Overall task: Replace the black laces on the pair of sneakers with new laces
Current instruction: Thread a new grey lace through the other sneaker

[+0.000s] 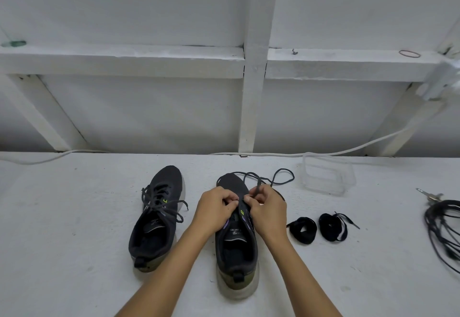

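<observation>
Both hands work the right shoe [236,247] mid-table: left hand [214,210] pinches at the eyelets, right hand [267,208] pinches the loose lace [271,178]. Left shoe [155,217] sits laced; two new laces [302,229] lie coiled beside.

Bare forearms, no sleeves, bare hands

Both forearms reaching forward, left hand [216,209] and right hand [267,208] close together, fingers curled, pinching

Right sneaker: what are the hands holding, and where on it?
Both hands, left and right, pinch the black lace at the right sneaker's upper eyelets; its loose length trails past the toe.
</observation>
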{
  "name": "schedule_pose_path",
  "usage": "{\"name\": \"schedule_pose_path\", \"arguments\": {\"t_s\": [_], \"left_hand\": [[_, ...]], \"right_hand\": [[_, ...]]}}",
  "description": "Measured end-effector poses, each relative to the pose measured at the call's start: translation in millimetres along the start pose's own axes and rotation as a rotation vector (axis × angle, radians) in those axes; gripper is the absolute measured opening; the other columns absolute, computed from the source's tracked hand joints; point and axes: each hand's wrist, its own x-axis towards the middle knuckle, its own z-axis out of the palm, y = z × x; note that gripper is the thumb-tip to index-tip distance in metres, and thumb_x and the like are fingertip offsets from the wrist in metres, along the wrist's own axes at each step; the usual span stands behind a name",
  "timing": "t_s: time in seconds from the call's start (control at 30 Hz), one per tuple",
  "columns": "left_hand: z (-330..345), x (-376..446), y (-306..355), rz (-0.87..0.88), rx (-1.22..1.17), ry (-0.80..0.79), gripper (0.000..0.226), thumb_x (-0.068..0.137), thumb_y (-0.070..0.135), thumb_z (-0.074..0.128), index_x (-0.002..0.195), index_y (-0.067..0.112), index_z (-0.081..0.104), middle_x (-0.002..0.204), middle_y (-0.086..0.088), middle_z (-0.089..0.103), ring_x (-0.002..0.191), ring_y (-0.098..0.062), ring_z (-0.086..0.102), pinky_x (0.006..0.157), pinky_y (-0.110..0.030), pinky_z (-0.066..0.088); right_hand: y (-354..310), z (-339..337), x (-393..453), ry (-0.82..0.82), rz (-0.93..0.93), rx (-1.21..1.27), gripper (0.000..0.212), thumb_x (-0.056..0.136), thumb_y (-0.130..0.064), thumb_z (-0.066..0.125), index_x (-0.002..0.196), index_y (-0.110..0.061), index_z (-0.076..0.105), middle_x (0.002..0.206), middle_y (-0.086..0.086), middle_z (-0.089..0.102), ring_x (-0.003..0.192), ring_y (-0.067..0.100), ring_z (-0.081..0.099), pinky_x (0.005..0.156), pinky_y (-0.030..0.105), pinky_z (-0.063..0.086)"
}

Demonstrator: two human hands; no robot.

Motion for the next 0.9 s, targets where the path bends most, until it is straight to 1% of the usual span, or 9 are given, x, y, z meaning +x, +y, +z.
{"name": "schedule_pose_path", "arguments": {"t_s": [0.07, 0.13, 0.33, 0.5, 0.63, 0.7, 0.77, 0.83, 0.9], "left_hand": [[2, 0, 0, -0.007, -0.015, 0.007, 0.012, 0.088, 0.020, 0.071, 0.098, 0.021, 0.077, 0.090, 0.009, 0.064, 0.072, 0.001, 0.053, 0.068, -0.004, 0.037], [5, 0, 0, -0.021, -0.015, 0.023, 0.011, 0.089, 0.022, 0.071, 0.097, 0.024, 0.078, 0.089, 0.010, 0.063, 0.075, -0.003, 0.054, 0.072, -0.012, 0.041], [12, -4, -1, -0.050, 0.018, 0.066, 0.014, 0.090, 0.026, 0.069, 0.099, 0.029, 0.080, 0.090, 0.010, 0.065, 0.087, -0.009, 0.061, 0.077, -0.022, 0.046], [12, -3, 2, -0.055, 0.025, 0.088, 0.016, 0.089, 0.028, 0.068, 0.099, 0.032, 0.079, 0.088, 0.012, 0.063, 0.086, -0.008, 0.060, 0.074, -0.021, 0.046], [12, -3, 0, -0.050, 0.027, 0.071, 0.015, 0.090, 0.026, 0.068, 0.099, 0.030, 0.079, 0.087, 0.013, 0.062, 0.086, -0.008, 0.060, 0.075, -0.021, 0.046], [11, -2, 0, -0.045, 0.045, 0.050, 0.013, 0.091, 0.024, 0.066, 0.097, 0.025, 0.077, 0.088, 0.013, 0.059, 0.089, -0.010, 0.061, 0.077, -0.021, 0.046], [8, 0, 0, -0.027, 0.061, 0.020, 0.010, 0.092, 0.021, 0.064, 0.097, 0.021, 0.073, 0.090, 0.012, 0.057, 0.090, -0.011, 0.060, 0.078, -0.022, 0.045], [5, 2, 0, -0.006, 0.045, -0.005, 0.008, 0.094, 0.018, 0.062, 0.096, 0.019, 0.070, 0.092, 0.008, 0.058, 0.088, -0.011, 0.057, 0.079, -0.021, 0.045], [2, 1, 1, 0.008, 0.010, -0.017, 0.008, 0.096, 0.018, 0.061, 0.096, 0.018, 0.069, 0.095, 0.005, 0.060, 0.083, -0.007, 0.055, 0.074, -0.013, 0.042]], "right_hand": [[0, 0, 1, -0.018, -0.012, -0.020, 0.014, 0.086, -0.010, 0.075, 0.084, -0.021, 0.066, 0.071, -0.007, 0.070, 0.069, -0.001, 0.063, 0.064, 0.010, 0.043], [1, 2, 0, -0.018, -0.029, -0.048, 0.016, 0.084, -0.012, 0.075, 0.082, -0.024, 0.065, 0.073, -0.009, 0.071, 0.072, -0.001, 0.064, 0.067, 0.013, 0.044], [2, 0, -5, -0.047, -0.018, -0.022, 0.011, 0.087, -0.016, 0.075, 0.081, -0.022, 0.067, 0.071, -0.009, 0.071, 0.071, -0.005, 0.064, 0.064, 0.006, 0.042], [7, 1, 2, -0.035, -0.009, -0.060, 0.005, 0.085, -0.019, 0.078, 0.080, -0.021, 0.077, 0.085, -0.014, 0.072, 0.083, -0.002, 0.064, 0.072, 0.004, 0.041], [11, 0, 6, -0.129, 0.051, -0.077, 0.011, 0.089, -0.029, 0.075, 0.082, -0.021, 0.078, 0.089, -0.011, 0.072, 0.087, 0.002, 0.065, 0.081, 0.022, 0.050], [12, -3, 3, -0.184, 0.027, -0.113, 0.020, 0.092, -0.034, 0.069, 0.078, -0.022, 0.075, 0.088, -0.009, 0.070, 0.088, 0.003, 0.063, 0.082, 0.025, 0.049], [9, -9, -3, -0.242, 0.008, -0.095, 0.017, 0.091, -0.038, 0.069, 0.084, -0.025, 0.077, 0.095, -0.013, 0.071, 0.093, 0.000, 0.062, 0.083, 0.021, 0.048], [3, -16, -9, -0.285, 0.014, -0.059, 0.007, 0.088, -0.040, 0.073, 0.092, -0.036, 0.076, 0.102, -0.017, 0.070, 0.100, -0.003, 0.062, 0.084, 0.014, 0.044], [-2, -21, -14, -0.305, 0.021, -0.051, 0.013, 0.086, -0.038, 0.075, 0.090, -0.047, 0.068, 0.099, -0.023, 0.066, 0.100, -0.005, 0.060, 0.081, 0.010, 0.041]]}}
